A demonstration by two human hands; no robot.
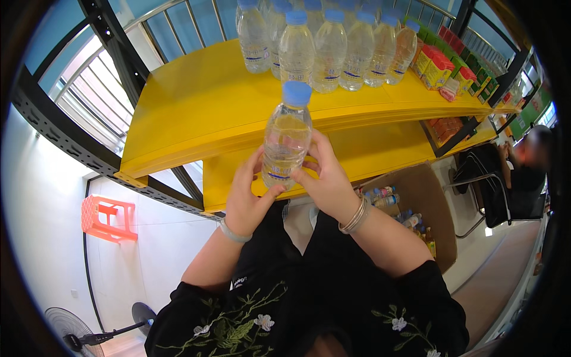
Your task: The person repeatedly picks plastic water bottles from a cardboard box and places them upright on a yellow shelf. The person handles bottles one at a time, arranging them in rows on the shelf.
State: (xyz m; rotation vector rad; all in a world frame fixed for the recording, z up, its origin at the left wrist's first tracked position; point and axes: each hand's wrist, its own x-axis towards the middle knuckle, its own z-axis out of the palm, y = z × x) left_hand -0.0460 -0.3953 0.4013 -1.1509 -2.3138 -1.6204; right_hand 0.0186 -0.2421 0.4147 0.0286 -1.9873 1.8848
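Note:
Between my two hands is a clear plastic water bottle point(287, 143) with a blue cap, upright in front of the yellow shelf's edge. My left hand point(250, 192) holds its left side, thumb at the lower front. On the right side my right hand point(325, 178) grips it, with the thumb across the bottle's lower part. Behind it, on the yellow metal shelf point(192, 102), similar blue-capped water bottles point(330, 58) stand in rows.
Red, yellow and green packages point(435, 67) fill the shelf's right. Below stands a cardboard box point(432, 196) holding several bottles. A pink plastic stool point(109, 218) and a fan point(71, 332) are at left. A person point(526, 174) sits at far right near a black chair point(486, 187).

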